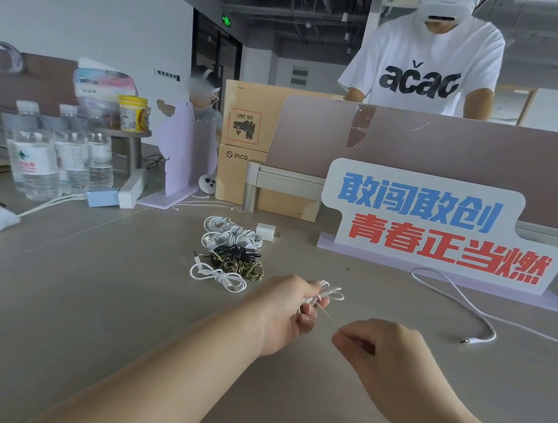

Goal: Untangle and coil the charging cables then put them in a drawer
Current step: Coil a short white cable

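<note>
My left hand grips a small bundle of white cable whose loops stick out past the fingers. My right hand pinches a thin strand of that same cable, stretched taut between the two hands. Beyond the hands, several coiled cables lie in a row on the grey table: two white coils, a black coil, a braided camouflage coil and a small white coil. A loose white cable snakes over the table at the right. No drawer is in view.
A white charger plug sits behind the coils. A sign with blue and red lettering stands at the right, cardboard boxes behind, water bottles at the left. A person in a white T-shirt stands beyond the divider.
</note>
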`<state>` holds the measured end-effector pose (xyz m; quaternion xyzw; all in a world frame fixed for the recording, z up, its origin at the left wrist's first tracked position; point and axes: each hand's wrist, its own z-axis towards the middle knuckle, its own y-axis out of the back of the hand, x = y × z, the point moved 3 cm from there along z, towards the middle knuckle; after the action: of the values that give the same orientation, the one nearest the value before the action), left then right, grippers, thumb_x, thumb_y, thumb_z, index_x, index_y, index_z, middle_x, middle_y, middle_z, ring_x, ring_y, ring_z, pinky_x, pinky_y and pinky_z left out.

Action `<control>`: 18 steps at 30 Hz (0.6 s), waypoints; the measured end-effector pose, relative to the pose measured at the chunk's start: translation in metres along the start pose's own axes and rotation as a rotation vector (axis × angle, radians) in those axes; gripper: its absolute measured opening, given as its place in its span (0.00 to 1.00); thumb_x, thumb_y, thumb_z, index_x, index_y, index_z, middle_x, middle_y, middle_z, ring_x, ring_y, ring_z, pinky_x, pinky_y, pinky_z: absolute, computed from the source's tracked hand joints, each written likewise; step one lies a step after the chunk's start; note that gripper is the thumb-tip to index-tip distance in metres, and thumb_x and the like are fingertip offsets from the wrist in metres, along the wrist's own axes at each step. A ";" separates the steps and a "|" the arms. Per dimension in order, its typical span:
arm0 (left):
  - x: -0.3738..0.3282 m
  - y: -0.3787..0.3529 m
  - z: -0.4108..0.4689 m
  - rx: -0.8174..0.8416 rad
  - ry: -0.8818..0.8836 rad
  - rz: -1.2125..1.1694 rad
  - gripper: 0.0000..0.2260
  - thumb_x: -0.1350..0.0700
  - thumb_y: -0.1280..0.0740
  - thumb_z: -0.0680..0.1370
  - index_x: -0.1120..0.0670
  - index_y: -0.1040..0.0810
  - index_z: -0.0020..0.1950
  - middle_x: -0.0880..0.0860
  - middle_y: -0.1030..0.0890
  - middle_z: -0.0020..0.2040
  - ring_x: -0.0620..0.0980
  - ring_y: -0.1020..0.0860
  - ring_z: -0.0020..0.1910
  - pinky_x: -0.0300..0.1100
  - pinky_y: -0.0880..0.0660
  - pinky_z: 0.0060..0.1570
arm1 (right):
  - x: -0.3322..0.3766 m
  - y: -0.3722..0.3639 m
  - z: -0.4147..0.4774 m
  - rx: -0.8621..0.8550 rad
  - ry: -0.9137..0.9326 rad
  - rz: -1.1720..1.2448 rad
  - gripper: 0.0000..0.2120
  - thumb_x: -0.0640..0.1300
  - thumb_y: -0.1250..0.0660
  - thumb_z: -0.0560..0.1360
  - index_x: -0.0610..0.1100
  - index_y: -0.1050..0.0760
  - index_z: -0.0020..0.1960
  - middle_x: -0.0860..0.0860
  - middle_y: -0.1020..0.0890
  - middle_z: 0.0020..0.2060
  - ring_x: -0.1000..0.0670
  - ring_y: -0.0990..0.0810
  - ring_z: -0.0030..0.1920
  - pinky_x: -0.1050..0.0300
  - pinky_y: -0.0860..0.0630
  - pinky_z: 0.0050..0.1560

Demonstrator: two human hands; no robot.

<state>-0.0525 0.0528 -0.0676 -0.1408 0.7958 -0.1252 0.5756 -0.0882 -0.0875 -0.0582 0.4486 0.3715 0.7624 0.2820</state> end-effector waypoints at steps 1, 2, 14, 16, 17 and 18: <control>0.002 0.000 0.000 -0.009 -0.021 0.056 0.08 0.62 0.39 0.80 0.59 0.24 0.43 0.55 0.25 0.36 0.41 0.37 0.22 0.30 0.41 0.21 | 0.002 0.000 0.000 -0.001 0.086 -0.115 0.13 0.51 0.37 0.76 0.47 0.27 0.36 0.53 0.30 0.28 0.54 0.31 0.30 0.63 0.35 0.30; 0.003 -0.001 -0.001 -0.006 -0.061 0.161 0.08 0.62 0.38 0.80 0.59 0.23 0.42 0.54 0.25 0.35 0.42 0.37 0.23 0.31 0.41 0.22 | 0.006 0.001 0.000 -0.027 0.198 -0.244 0.13 0.51 0.37 0.77 0.48 0.28 0.35 0.54 0.32 0.29 0.54 0.32 0.30 0.62 0.36 0.28; 0.003 -0.024 -0.031 0.368 -0.354 0.601 0.11 0.51 0.42 0.82 0.57 0.25 0.53 0.52 0.24 0.34 0.44 0.32 0.29 0.35 0.36 0.29 | -0.013 0.033 0.004 -0.298 -0.079 0.424 0.08 0.41 0.29 0.70 0.49 0.19 0.33 0.51 0.21 0.27 0.55 0.27 0.28 0.67 0.32 0.31; 0.002 -0.024 -0.031 0.336 -0.375 0.583 0.05 0.54 0.40 0.81 0.52 0.28 0.55 0.53 0.24 0.37 0.43 0.29 0.29 0.35 0.35 0.29 | -0.019 0.028 0.006 -0.146 -0.234 0.651 0.10 0.39 0.32 0.74 0.44 0.18 0.34 0.46 0.24 0.26 0.52 0.30 0.28 0.61 0.31 0.31; 0.002 -0.025 -0.031 0.333 -0.371 0.551 0.04 0.55 0.41 0.81 0.52 0.28 0.55 0.55 0.24 0.38 0.44 0.30 0.29 0.35 0.36 0.28 | -0.021 0.024 0.007 -0.070 -0.311 0.774 0.11 0.37 0.34 0.74 0.42 0.18 0.35 0.45 0.26 0.27 0.50 0.30 0.29 0.58 0.31 0.31; 0.002 -0.025 -0.031 0.336 -0.358 0.491 0.04 0.56 0.42 0.82 0.52 0.28 0.54 0.55 0.25 0.37 0.44 0.31 0.28 0.34 0.37 0.27 | -0.023 0.019 0.007 -0.008 -0.378 0.888 0.12 0.35 0.36 0.75 0.40 0.18 0.35 0.45 0.27 0.28 0.49 0.31 0.29 0.57 0.32 0.31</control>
<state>-0.0800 0.0302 -0.0508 0.1316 0.6605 -0.0855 0.7343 -0.0737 -0.1135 -0.0510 0.6933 0.0836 0.7158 -0.0064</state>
